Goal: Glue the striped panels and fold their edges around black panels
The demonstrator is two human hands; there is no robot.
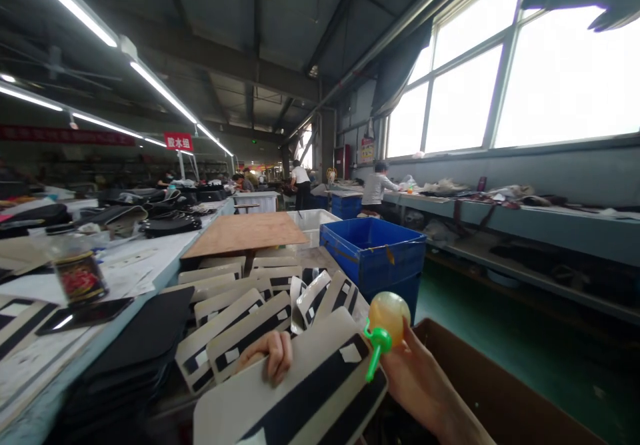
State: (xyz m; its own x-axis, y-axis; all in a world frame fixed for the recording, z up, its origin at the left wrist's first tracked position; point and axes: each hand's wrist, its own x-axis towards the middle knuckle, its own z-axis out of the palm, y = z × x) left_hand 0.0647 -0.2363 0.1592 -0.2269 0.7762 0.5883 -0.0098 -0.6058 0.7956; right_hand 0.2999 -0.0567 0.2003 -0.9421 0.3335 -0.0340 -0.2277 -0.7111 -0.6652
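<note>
My left hand (270, 355) curls its fingers over the upper edge of a pale panel (310, 358) with rounded corners and black stripes, holding it tilted before me. My right hand (405, 368) is closed round a round squeeze bottle (391, 315) of amber liquid, apparently glue. Its green nozzle (379, 352) points downward over the panel's right end, near a small white patch (350, 353). Whether the tip touches the panel I cannot tell. More striped panels (253, 332) lean in overlapping rows just behind my left hand.
A stack of black sheets (135, 345) lies left, beside a worktable with a dark phone (85, 315) and a labelled jar (80, 275). Ahead are a plywood board (245, 233) and a blue bin (387, 265). A cardboard box (480, 378) stands right. Several people work farther back.
</note>
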